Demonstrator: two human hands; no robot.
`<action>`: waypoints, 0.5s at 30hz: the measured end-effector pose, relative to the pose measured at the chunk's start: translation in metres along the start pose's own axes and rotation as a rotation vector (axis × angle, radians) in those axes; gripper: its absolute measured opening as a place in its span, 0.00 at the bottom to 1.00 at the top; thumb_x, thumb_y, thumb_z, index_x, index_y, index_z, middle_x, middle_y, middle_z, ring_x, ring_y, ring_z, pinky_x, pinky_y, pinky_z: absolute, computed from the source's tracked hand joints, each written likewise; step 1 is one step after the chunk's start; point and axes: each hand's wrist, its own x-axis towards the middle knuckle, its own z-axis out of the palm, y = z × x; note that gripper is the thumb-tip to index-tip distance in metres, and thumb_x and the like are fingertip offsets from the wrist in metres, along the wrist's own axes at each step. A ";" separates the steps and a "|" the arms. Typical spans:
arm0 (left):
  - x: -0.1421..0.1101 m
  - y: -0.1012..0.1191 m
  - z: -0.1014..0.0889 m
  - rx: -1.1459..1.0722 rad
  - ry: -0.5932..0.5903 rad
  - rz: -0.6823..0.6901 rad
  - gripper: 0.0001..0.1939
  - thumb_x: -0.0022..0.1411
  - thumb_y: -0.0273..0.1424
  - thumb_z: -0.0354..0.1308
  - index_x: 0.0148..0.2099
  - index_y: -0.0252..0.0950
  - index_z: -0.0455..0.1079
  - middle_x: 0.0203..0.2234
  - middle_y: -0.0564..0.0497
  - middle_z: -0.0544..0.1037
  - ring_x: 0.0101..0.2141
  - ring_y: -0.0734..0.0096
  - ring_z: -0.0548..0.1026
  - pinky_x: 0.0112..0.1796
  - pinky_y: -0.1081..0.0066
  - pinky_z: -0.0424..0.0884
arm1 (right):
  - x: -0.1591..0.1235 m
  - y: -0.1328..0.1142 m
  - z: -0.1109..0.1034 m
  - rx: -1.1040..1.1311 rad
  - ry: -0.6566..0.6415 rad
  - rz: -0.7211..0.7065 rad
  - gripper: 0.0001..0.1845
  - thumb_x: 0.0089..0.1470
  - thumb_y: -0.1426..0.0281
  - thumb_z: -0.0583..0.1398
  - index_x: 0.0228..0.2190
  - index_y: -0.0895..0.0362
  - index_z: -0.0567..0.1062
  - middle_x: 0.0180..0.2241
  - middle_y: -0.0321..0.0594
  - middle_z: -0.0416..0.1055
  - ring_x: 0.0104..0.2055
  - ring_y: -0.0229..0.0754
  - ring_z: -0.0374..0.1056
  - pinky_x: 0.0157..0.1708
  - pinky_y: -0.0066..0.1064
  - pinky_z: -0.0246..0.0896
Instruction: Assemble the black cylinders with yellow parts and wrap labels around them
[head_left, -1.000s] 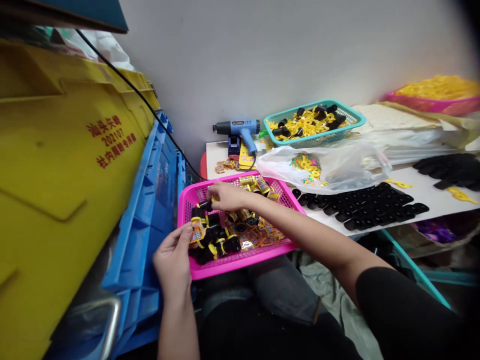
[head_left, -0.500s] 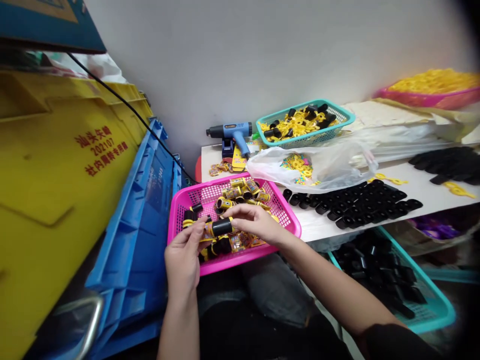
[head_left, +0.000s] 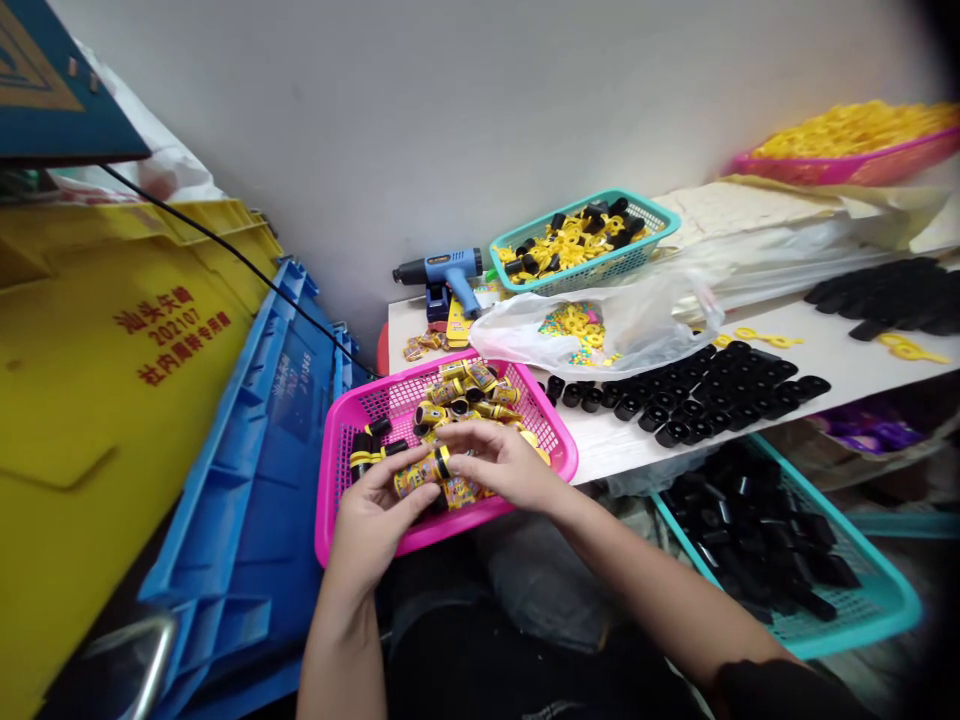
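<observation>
Between my two hands is a small black tube (head_left: 420, 476) in a yellow printed sleeve, held above a pink basket (head_left: 325, 490). My left hand (head_left: 375, 520) is closed around the sleeved part, thumb in front. My right hand (head_left: 510, 468) pinches the tube's right end, where a narrow black band shows; its fingertips partly hide that end. Inside the basket lie several similar sleeved tubes (head_left: 444, 392) and some loose printed sleeves (head_left: 459, 492) below my right hand.
Right of the basket, black tubes (head_left: 675, 405) stand in rows on the white table. Behind are a blue heat gun (head_left: 446, 270), a plastic bag (head_left: 510, 335) and a teal basket (head_left: 585, 280). Blue crates (head_left: 247, 480) rise at left; a lower teal basket (head_left: 870, 630) sits at right.
The printed sleeve now covers most of the tube, where a long black part was bare before. My hands have come closer together, and the view has shifted slightly.
</observation>
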 end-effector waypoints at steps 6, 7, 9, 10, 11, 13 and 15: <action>-0.006 -0.003 0.000 -0.007 0.008 0.013 0.18 0.41 0.31 0.73 0.39 0.39 0.78 0.36 0.50 0.83 0.35 0.67 0.79 0.36 0.74 0.76 | -0.003 0.004 0.003 0.381 -0.018 0.192 0.19 0.48 0.61 0.67 0.41 0.54 0.77 0.41 0.38 0.73 0.40 0.37 0.69 0.39 0.27 0.63; -0.006 -0.005 0.001 -0.028 0.007 0.013 0.18 0.41 0.32 0.72 0.38 0.39 0.78 0.35 0.50 0.83 0.36 0.67 0.79 0.37 0.74 0.76 | -0.004 0.004 0.005 0.482 -0.049 0.257 0.20 0.46 0.61 0.68 0.42 0.54 0.76 0.40 0.37 0.73 0.38 0.35 0.69 0.37 0.26 0.63; -0.008 -0.008 0.005 -0.065 0.000 0.007 0.17 0.42 0.32 0.72 0.38 0.39 0.79 0.36 0.49 0.82 0.36 0.67 0.79 0.38 0.73 0.75 | -0.006 0.004 0.010 0.681 -0.124 0.374 0.24 0.42 0.62 0.70 0.42 0.53 0.75 0.37 0.34 0.72 0.34 0.33 0.69 0.34 0.24 0.64; -0.008 -0.009 0.006 -0.076 -0.002 0.001 0.17 0.42 0.32 0.72 0.38 0.39 0.79 0.36 0.49 0.82 0.37 0.67 0.79 0.38 0.73 0.75 | -0.007 0.005 0.013 0.761 -0.151 0.411 0.25 0.41 0.62 0.71 0.42 0.53 0.75 0.35 0.34 0.71 0.33 0.32 0.69 0.34 0.24 0.64; -0.009 -0.010 0.006 -0.080 -0.003 -0.006 0.17 0.42 0.32 0.72 0.37 0.39 0.79 0.37 0.49 0.82 0.37 0.66 0.79 0.39 0.72 0.75 | -0.008 0.006 0.015 0.821 -0.162 0.428 0.25 0.41 0.62 0.71 0.41 0.54 0.74 0.34 0.33 0.71 0.32 0.32 0.69 0.34 0.25 0.65; -0.010 -0.012 0.005 -0.072 -0.009 -0.018 0.17 0.41 0.32 0.72 0.37 0.39 0.79 0.37 0.48 0.82 0.38 0.65 0.79 0.39 0.72 0.75 | -0.010 0.008 0.018 0.879 -0.163 0.429 0.24 0.40 0.63 0.72 0.40 0.55 0.74 0.33 0.33 0.71 0.33 0.32 0.70 0.36 0.26 0.66; -0.010 -0.013 0.003 -0.058 -0.019 -0.022 0.16 0.41 0.31 0.72 0.37 0.38 0.79 0.37 0.48 0.83 0.38 0.64 0.79 0.40 0.71 0.75 | -0.011 0.011 0.019 0.890 -0.172 0.428 0.24 0.40 0.64 0.72 0.40 0.56 0.74 0.33 0.33 0.72 0.33 0.33 0.70 0.37 0.27 0.67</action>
